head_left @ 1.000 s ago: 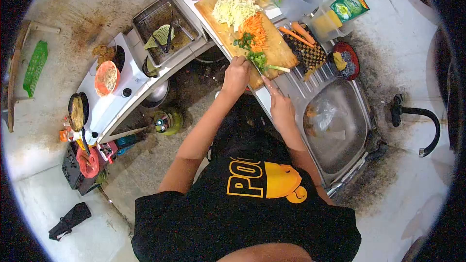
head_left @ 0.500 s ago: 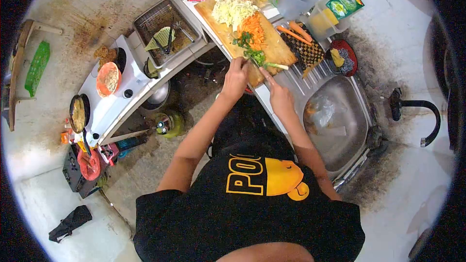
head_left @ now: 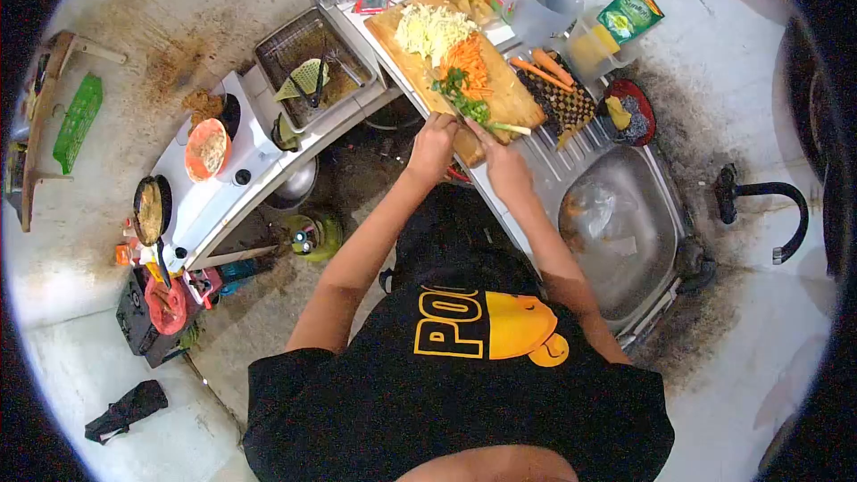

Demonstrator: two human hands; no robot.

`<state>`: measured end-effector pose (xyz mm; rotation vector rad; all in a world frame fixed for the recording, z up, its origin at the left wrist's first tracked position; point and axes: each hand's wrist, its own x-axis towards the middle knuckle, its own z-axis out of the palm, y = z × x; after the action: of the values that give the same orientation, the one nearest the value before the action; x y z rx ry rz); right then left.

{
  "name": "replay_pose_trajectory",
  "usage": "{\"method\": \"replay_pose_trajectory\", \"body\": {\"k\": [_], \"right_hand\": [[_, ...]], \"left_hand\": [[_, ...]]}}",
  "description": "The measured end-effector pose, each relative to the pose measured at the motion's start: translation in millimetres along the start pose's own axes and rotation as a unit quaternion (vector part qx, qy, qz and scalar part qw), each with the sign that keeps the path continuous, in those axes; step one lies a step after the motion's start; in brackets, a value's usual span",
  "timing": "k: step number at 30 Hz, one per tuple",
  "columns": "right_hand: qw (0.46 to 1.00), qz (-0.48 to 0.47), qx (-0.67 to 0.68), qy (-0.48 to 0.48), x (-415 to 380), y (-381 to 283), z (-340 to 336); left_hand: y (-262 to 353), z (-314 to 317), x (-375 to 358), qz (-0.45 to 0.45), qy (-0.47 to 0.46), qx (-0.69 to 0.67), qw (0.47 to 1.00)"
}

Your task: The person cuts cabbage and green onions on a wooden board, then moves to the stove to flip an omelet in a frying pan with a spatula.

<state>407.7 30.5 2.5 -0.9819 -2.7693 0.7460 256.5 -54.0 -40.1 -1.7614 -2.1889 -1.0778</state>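
My right hand (head_left: 507,168) grips a knife (head_left: 458,113), its index finger stretched along the top. The blade lies across the near part of a wooden cutting board (head_left: 517,96). Beside the blade are chopped green onions (head_left: 477,112) and a pale scallion stalk (head_left: 512,128). My left hand (head_left: 432,152) is closed at the board's near edge, by the knife tip; whatever its fingers hold is hidden. Darker green leaves (head_left: 452,83), shredded carrot (head_left: 466,61) and shredded cabbage (head_left: 435,29) lie farther up the board.
To the right are whole carrots (head_left: 553,70) on a dark woven mat, a sink (head_left: 625,232) and a black faucet (head_left: 768,196). On the left stand a metal tray (head_left: 268,45) with utensils, a stove (head_left: 201,201) with an orange bowl (head_left: 208,149), and a pan (head_left: 153,210).
The view has shifted slightly. My right hand and the knife have moved a little toward my left hand; the piles on the board look much the same.
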Motion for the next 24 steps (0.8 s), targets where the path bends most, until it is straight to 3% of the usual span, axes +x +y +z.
{"method": "replay_pose_trajectory", "body": {"k": [3, 7, 13, 15, 16, 18, 20, 24], "right_hand": [[0.998, 0.013, 0.055, -0.005, -14, -1, -18], [1.0, -0.017, 0.025, 0.007, -20, 1, -1], [0.991, 0.105, 0.011, -0.084, 5, -31, -16], [0.996, -0.028, 0.086, 0.027, 23, -4, 21], [0.995, -0.032, 0.087, 0.03, 24, -2, 21], [0.963, -0.153, 0.189, 0.12, 20, 1, 14], [0.973, -0.106, 0.181, 0.094, 9, -4, 5], [0.987, -0.008, 0.158, 0.009, -9, -7, 6]], "left_hand": [[-2, 2, -2, -0.013, 0.046, -0.035, 0.998], [-6, 4, -5, -0.041, 0.095, -0.101, 0.989], [-6, 4, -6, -0.024, 0.07, -0.097, 0.993], [-8, 1, -5, -0.013, 0.075, -0.067, 0.995], [-7, 5, -4, -0.026, 0.075, -0.055, 0.995], [-4, 5, -9, -0.032, 0.09, -0.053, 0.994], [2, 5, -6, -0.043, 0.135, -0.054, 0.989], [-3, 5, -8, -0.06, 0.126, -0.106, 0.985]]}}
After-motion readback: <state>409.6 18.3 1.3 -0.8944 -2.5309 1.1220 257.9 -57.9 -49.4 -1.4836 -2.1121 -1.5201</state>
